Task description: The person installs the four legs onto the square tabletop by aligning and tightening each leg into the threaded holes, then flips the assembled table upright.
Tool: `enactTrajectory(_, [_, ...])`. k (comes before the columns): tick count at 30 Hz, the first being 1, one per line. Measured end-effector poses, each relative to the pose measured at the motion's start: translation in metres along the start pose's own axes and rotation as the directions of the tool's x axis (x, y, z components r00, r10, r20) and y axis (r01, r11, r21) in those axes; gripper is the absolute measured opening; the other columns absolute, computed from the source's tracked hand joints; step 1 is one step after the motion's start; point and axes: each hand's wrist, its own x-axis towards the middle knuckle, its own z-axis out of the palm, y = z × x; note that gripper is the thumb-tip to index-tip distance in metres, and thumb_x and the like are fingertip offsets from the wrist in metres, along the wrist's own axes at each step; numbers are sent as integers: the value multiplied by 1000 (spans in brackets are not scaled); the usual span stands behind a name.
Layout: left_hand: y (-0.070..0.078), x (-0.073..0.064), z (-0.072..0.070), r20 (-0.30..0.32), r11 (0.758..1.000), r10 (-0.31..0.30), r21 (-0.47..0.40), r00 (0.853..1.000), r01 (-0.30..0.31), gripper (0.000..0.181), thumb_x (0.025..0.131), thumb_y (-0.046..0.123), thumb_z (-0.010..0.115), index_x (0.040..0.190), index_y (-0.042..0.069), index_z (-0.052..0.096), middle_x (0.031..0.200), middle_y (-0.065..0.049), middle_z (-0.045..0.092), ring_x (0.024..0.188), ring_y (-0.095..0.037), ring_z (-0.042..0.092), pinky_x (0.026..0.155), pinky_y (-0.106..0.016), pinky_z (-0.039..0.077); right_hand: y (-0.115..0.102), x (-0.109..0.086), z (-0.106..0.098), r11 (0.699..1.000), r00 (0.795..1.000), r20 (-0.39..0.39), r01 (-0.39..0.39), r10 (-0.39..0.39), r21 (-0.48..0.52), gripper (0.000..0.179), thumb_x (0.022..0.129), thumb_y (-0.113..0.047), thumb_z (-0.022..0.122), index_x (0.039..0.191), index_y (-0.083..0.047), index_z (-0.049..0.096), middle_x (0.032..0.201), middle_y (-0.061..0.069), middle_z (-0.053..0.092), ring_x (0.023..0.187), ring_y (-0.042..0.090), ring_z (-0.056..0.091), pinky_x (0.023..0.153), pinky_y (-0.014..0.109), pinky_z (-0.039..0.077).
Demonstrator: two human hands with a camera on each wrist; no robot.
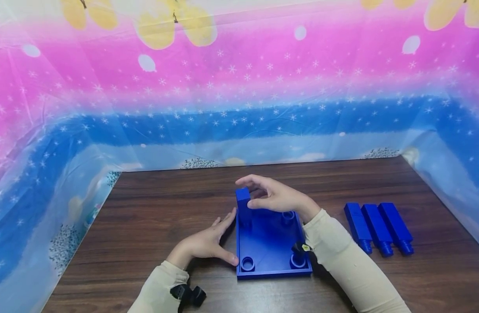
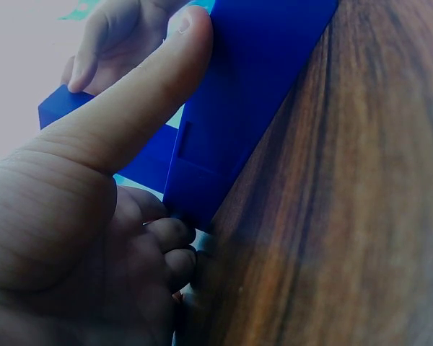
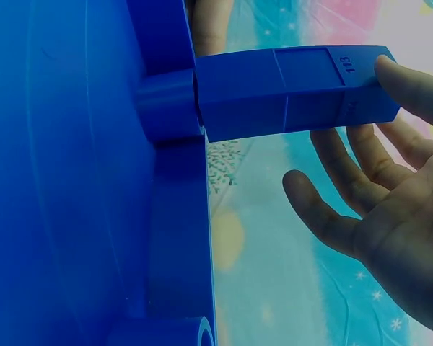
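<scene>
A blue square panel with a raised rim (image 1: 273, 274) lies on the table, hollow side up. Round sockets stand in its corners, among them the near-left socket (image 1: 247, 269). Upright at the far-left corner is a square blue leg (image 1: 244, 213), its end meeting the socket (image 3: 172, 104) in the right wrist view. My right hand (image 1: 280, 196) pinches the leg near its free end, thumb on one face and fingertips partly hidden behind it. My left hand (image 1: 204, 243) rests against the panel's left side, fingers stretched out and thumb (image 2: 155, 90) on the wall.
Three more blue legs, the left one (image 1: 356, 224), the middle one (image 1: 376, 226) and the right one (image 1: 396, 224), lie side by side on the wooden table (image 1: 165, 195) to the right. A patterned cloth (image 1: 239, 87) hangs behind and around the table.
</scene>
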Motion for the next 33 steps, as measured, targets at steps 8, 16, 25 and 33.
enactTrajectory(8, [3, -1, -1, -4, 1000, 13, -1, 1000, -13, 144, 71, 61, 93, 171, 27, -4, 177, -10, -1, 158, -43, -16, 125, -66, -2, 0, 0, 1, 1000, 1000, -8, -7, 7, -15, 57, 99, -4, 70, 152, -1, 48, 153, 17, 53, 138, 34, 53, 110, 50, 49])
enactTrajectory(16, [-1, 0, 1, -6, 1000, 17, -5, 1000, -17, 145, 69, 63, 93, 171, 27, -5, 177, -9, -1, 158, -41, -17, 126, -63, -4, 1, 1, 2, 1000, 1000, -9, -5, 4, -30, 58, 99, -8, 71, 152, 0, 47, 152, 18, 54, 138, 34, 53, 110, 52, 49])
enactTrajectory(25, [13, -6, -2, -2, 1000, 23, -9, 1000, -23, 142, 73, 58, 93, 171, 22, -3, 177, -16, 0, 157, -49, -16, 124, -69, -3, 1, 0, 2, 1000, 1000, -12, 0, -1, -30, 61, 98, -9, 73, 153, -2, 47, 154, 17, 53, 141, 34, 51, 111, 55, 48])
enactTrajectory(33, [9, -4, 0, -3, 1000, -6, 2, 1000, 6, 144, 70, 60, 94, 171, 22, -3, 177, -10, -1, 158, -43, -16, 126, -64, -2, 2, 1, 3, 999, 999, 19, 48, -48, 2, 69, 94, 5, 63, 158, -1, 38, 157, 19, 49, 144, 35, 48, 111, 56, 47])
